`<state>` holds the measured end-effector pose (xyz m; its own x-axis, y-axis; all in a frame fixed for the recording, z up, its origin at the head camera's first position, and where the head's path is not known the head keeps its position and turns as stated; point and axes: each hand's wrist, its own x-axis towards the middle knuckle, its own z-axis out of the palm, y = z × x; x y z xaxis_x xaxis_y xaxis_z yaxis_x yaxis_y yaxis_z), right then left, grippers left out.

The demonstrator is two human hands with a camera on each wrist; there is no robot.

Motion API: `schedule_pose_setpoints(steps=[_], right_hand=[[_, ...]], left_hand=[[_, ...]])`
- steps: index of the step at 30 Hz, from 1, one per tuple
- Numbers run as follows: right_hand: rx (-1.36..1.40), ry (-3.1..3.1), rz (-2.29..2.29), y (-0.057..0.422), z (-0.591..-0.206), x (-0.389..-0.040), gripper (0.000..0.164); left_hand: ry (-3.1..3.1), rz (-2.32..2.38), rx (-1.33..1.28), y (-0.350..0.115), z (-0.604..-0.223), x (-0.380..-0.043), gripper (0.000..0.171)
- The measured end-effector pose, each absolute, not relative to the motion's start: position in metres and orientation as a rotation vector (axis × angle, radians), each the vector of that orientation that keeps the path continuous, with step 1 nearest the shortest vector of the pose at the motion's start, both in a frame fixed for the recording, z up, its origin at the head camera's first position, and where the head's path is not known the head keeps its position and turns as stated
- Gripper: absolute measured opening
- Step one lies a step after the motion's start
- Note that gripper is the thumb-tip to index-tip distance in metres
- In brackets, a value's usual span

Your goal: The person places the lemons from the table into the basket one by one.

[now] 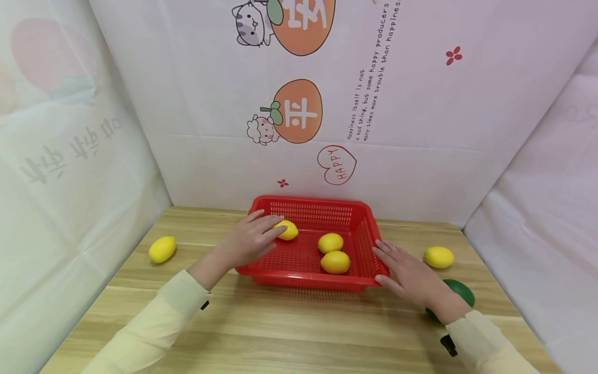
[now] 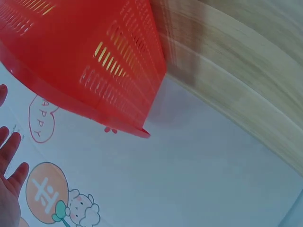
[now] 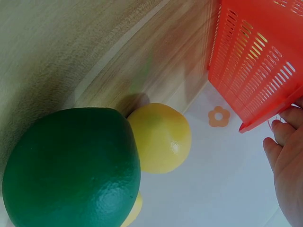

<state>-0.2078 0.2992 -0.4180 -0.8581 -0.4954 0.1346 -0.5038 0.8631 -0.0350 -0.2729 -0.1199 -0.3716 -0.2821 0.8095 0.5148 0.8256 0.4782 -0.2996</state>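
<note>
A red plastic basket (image 1: 299, 279) with slotted walls stands on the table near the back wall. Inside it lie a lemon (image 1: 288, 230) at the left and, further right, a lemon (image 1: 330, 243) behind another lemon (image 1: 335, 263). My left hand (image 1: 252, 236) reaches over the basket's left side, fingers spread, fingertips overlapping the left lemon in the head view. At the right rim, my right hand (image 1: 411, 270) rests its extended fingers, thumb by the front corner. Under the right wrist sits a dark green, smooth, rounded fruit (image 3: 71, 165), partly hidden in the head view.
One lemon (image 1: 162, 250) lies on the table (image 1: 299, 332) left of the basket, another lemon (image 1: 438, 257) to its right, beyond the green fruit. White printed sheets form a back wall (image 1: 210, 104) and side walls around the table.
</note>
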Motion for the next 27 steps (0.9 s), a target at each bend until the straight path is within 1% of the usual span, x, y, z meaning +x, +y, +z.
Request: schedule_pose_setpoints(steps=[7,27], right_hand=[[0.783,-2.909,0.111,0.3,-0.419,-0.208,0.081],[0.78,-2.904,0.123,0.3,-0.42,-0.208,0.081]], left_hand=[[-2.073,-0.055,-1.296,-0.137,-0.369,-0.271,0.055],[-2.081,-0.073,-1.131,-0.179,-0.366,-0.265,0.061]])
